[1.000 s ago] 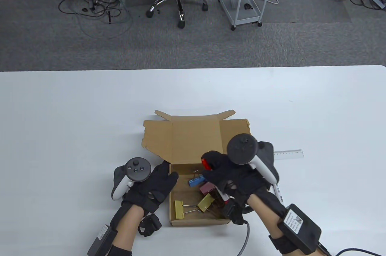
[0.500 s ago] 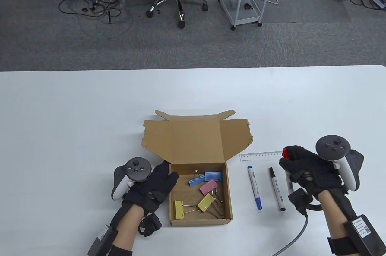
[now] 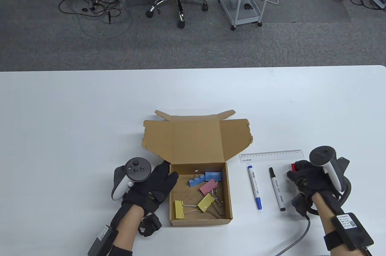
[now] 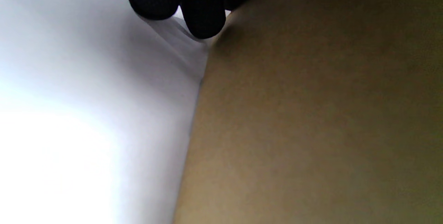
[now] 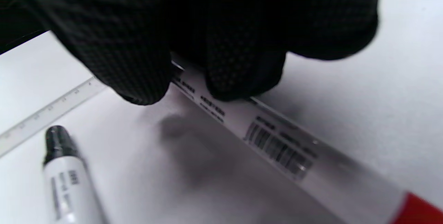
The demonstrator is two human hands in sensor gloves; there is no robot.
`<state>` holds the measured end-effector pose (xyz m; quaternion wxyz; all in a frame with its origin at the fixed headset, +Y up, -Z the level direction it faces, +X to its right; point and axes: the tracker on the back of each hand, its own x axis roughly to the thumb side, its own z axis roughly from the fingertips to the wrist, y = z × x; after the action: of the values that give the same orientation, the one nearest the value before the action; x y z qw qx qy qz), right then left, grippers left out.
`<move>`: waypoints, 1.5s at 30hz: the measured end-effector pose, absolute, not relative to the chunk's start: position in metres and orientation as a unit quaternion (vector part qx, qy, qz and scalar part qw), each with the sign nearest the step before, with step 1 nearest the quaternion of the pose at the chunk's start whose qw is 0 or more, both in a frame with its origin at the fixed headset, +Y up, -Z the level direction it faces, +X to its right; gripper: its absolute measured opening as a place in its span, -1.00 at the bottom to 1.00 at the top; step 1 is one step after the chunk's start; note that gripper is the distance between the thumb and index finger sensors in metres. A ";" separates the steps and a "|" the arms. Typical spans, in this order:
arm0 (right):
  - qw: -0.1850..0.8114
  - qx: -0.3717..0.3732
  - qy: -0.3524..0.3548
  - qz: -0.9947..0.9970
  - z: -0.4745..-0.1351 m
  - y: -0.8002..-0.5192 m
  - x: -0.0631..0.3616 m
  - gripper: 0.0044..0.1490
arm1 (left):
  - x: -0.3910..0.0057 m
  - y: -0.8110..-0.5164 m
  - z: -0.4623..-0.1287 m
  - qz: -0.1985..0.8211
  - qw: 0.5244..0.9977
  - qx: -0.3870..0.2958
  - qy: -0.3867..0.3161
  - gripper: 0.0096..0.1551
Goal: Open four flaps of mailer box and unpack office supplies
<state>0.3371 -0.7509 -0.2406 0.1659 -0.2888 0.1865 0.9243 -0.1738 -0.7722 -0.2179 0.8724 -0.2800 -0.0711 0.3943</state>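
Observation:
The cardboard mailer box [image 3: 200, 222] stands open with its lid and flaps [image 3: 196, 137] laid back. Several binder clips lie inside: blue [image 3: 196, 181], pink [image 3: 208, 187] and yellow [image 3: 179, 209]. My left hand [image 3: 167, 174] rests flat against the box's left wall, holding nothing; its fingertips [image 4: 202, 16] touch the cardboard [image 4: 311, 113]. My right hand [image 3: 297, 174] grips a red-capped marker [image 3: 293, 166] down at the table, right of the black marker [image 3: 277, 189]. In the right wrist view my fingers [image 5: 242, 75] pinch the marker's white barrel [image 5: 273, 141].
A blue marker [image 3: 254, 187] and the black marker lie side by side right of the box, with a clear ruler [image 3: 271, 155] behind them. The black marker [image 5: 65, 175] and ruler [image 5: 45, 113] also show in the right wrist view. The table's near edge is close.
My right hand lifted the red marker out of the box, carried it right past the two markers and lowered it to the table. My left hand and the box have not moved.

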 end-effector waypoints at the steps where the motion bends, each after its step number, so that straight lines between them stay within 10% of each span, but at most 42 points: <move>1: 0.161 -0.290 0.174 0.927 -0.241 -0.751 0.335 -0.30 | -0.174 -0.772 -0.218 0.395 0.872 -0.280 -0.071 0.02; 20: 0.194 -0.300 0.151 0.922 -0.233 -0.742 0.347 -0.25 | -0.174 -0.772 -0.218 0.395 0.872 -0.280 -0.070 0.02; 31: 0.380 -0.050 0.129 0.915 -0.200 -0.690 0.262 -0.10 | -0.174 -0.772 -0.218 0.392 0.874 -0.278 -0.068 0.02; 45: 0.390 0.071 0.218 0.892 -0.190 -0.750 0.169 0.00 | -0.173 -0.764 -0.214 0.349 0.903 -0.248 -0.045 0.03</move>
<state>0.1690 -0.7497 -0.1896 0.3903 0.0705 0.2179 0.8918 -0.1731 -0.7639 -0.2142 0.9028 -0.2476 -0.0454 0.3487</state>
